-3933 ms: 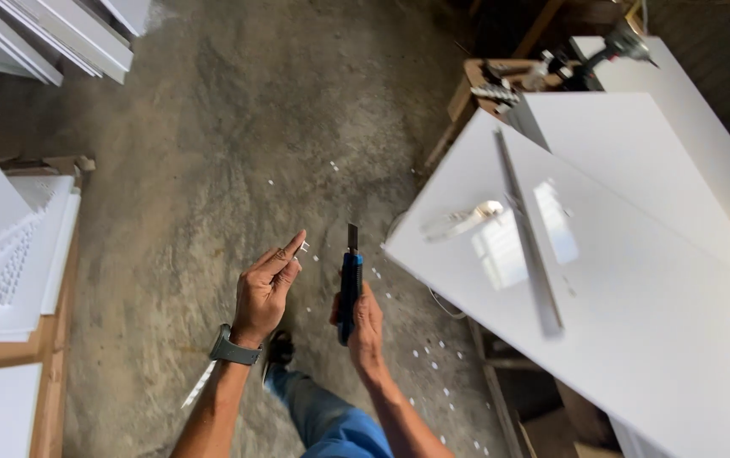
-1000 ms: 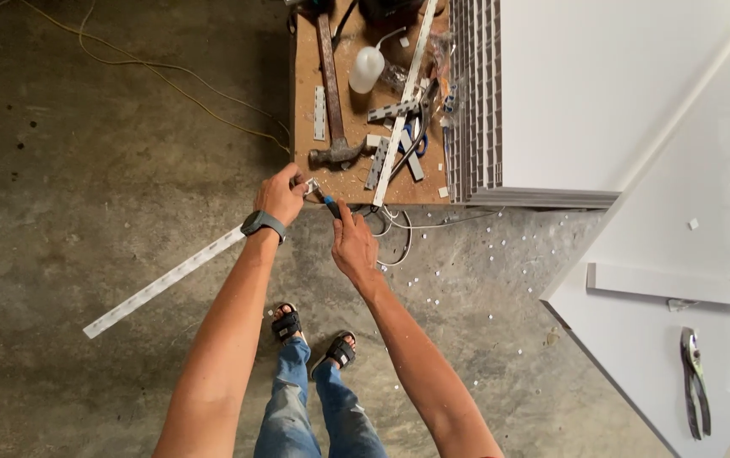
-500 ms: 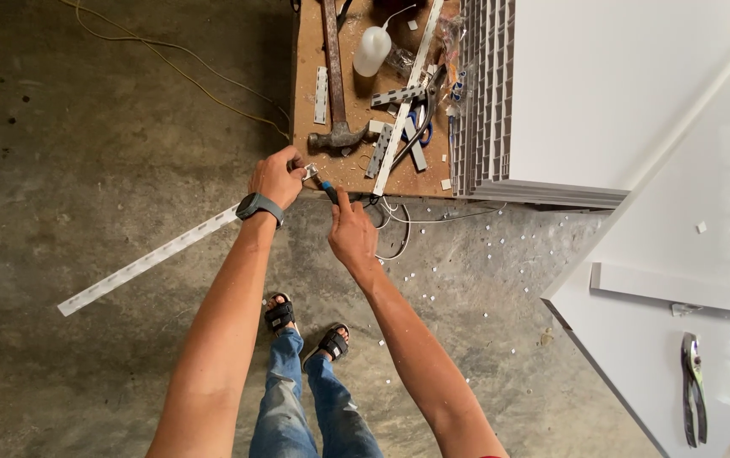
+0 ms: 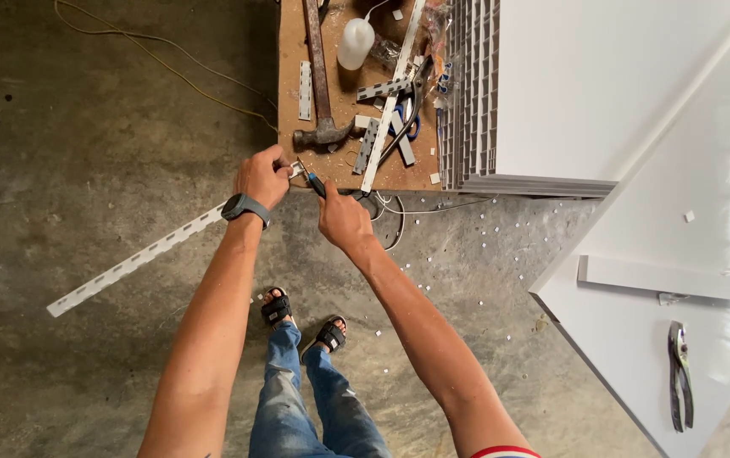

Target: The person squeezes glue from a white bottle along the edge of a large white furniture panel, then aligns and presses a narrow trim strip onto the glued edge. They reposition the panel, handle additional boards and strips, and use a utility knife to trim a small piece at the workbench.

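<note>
My left hand (image 4: pixel 261 175) grips one end of a long white perforated metal strip (image 4: pixel 132 261) that runs down-left over the concrete floor. My right hand (image 4: pixel 344 218) holds a blue-handled cutting tool (image 4: pixel 315 183) whose jaws meet the strip's end right by my left fingers. Both hands are at the near edge of a wooden workbench (image 4: pixel 293 119). A dark watch is on my left wrist.
On the bench lie a hammer (image 4: pixel 317 76), a white bottle (image 4: pixel 355 42), short strip offcuts (image 4: pixel 385 127) and blue-handled scissors. A stack of white ribbed panels (image 4: pixel 551 93) sits at right. A white board (image 4: pixel 687 314) carries pliers (image 4: pixel 679 365). Cables and small chips litter the floor.
The view has moved closer to the bench. My hands have stayed together at the strip's end, shifting slightly toward the bench edge, and the strip's far end has swung lower-left.
</note>
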